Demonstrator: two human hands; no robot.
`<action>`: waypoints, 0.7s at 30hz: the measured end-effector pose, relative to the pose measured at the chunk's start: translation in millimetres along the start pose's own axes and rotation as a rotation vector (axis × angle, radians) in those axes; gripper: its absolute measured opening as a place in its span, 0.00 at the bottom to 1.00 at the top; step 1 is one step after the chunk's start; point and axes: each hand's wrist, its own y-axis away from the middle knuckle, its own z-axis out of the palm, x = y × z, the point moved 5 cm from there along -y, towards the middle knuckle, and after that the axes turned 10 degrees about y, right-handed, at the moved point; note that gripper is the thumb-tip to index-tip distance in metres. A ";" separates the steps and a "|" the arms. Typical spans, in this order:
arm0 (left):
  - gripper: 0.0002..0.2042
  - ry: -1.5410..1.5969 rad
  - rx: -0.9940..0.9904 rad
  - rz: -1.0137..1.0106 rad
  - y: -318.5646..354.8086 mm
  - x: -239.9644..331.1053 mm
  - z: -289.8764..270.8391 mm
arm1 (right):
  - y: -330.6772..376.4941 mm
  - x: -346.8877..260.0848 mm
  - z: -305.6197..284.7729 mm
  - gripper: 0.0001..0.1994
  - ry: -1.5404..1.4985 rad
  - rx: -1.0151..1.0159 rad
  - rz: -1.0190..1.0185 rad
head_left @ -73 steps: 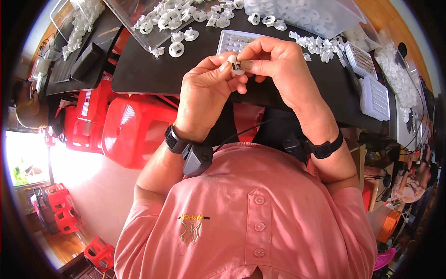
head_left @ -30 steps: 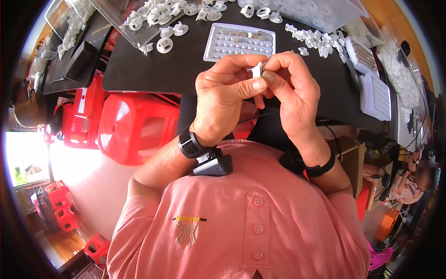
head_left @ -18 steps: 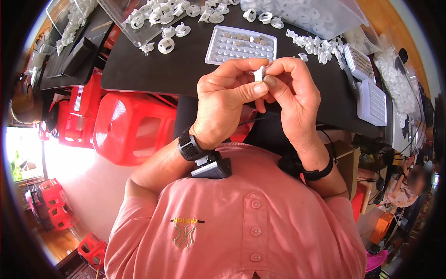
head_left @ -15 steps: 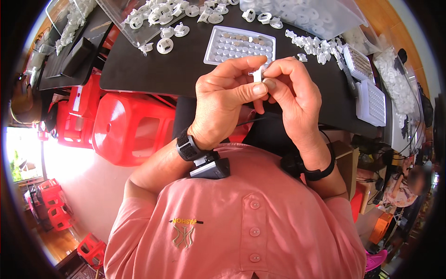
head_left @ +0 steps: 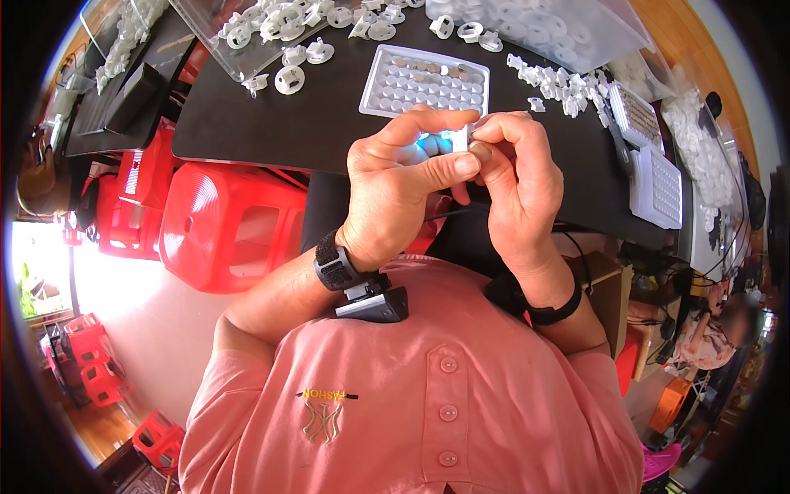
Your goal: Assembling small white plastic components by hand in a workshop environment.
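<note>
In front of my chest, my left hand [head_left: 399,160] pinches a small white plastic LED piece [head_left: 462,138] between thumb and index finger. Blue light [head_left: 434,144] glows from it inside the curl of that hand. My right hand [head_left: 520,160] is closed on the other side of the same piece, thumb and index pressed together at its edge. Fingertips hide much of it, and I cannot tell whether a separate small part sits between the right fingers. Just beyond the hands lies a white tray [head_left: 385,102] with rows of round pockets, several holding silvery discs.
White round plastic parts [head_left: 290,80] lie at the far left of the black table [head_left: 247,123]. A clear bin [head_left: 568,33] stands at the back. Small white pieces [head_left: 568,86] are heaped at right, near stacked trays [head_left: 656,185]. Red stools [head_left: 197,222] stand left.
Blue light now shines from the white piece, where none showed before. Both hands keep hold of it and have shifted slightly nearer my body.
</note>
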 end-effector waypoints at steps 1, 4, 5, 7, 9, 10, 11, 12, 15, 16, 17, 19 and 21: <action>0.16 0.000 0.006 0.005 0.8 0.7 -0.3 | -0.7 0.1 -0.2 0.05 -0.008 -0.030 0.010; 0.16 -0.005 0.017 -0.012 -2.4 -2.0 0.7 | -2.3 4.1 -2.4 0.04 -0.029 -0.067 0.036; 0.16 -0.003 0.018 -0.009 -1.8 -1.5 0.0 | -2.0 3.4 -2.2 0.03 -0.035 -0.077 0.038; 0.17 0.002 0.004 -0.019 -1.0 -1.6 -0.5 | -1.1 1.6 -3.0 0.03 -0.047 -0.088 0.047; 0.16 0.012 -0.022 -0.004 -1.7 -2.8 -2.8 | -1.3 2.1 -3.7 0.03 -0.061 -0.098 0.054; 0.16 0.022 -0.049 0.009 -2.1 -2.8 -2.6 | -1.3 2.7 -4.0 0.03 -0.073 -0.111 0.055; 0.16 0.022 -0.049 0.009 -2.5 -2.3 -3.1 | -1.0 3.5 -4.7 0.03 -0.085 -0.124 0.056; 0.16 0.027 -0.052 0.002 -2.7 -1.9 -3.3 | -1.3 3.4 -6.7 0.03 -0.086 -0.124 0.056; 0.15 0.021 -0.047 -0.007 -2.0 -2.0 -3.3 | -1.7 4.5 -9.4 0.03 -0.083 -0.177 0.090; 0.14 0.009 -0.038 -0.007 -1.6 -2.4 -3.3 | -1.1 5.9 -9.8 0.03 -0.085 -0.184 0.081; 0.14 0.009 -0.041 -0.009 -1.7 -2.7 -3.1 | -1.0 6.1 -10.1 0.03 -0.086 -0.190 0.072; 0.13 -0.024 -0.024 -0.009 -1.9 -3.6 -3.6 | 0.4 4.9 -11.6 0.03 -0.107 -0.185 0.091; 0.13 -0.001 -0.044 -0.011 -1.5 -2.5 -1.3 | 1.8 4.6 -11.2 0.03 -0.117 -0.174 0.112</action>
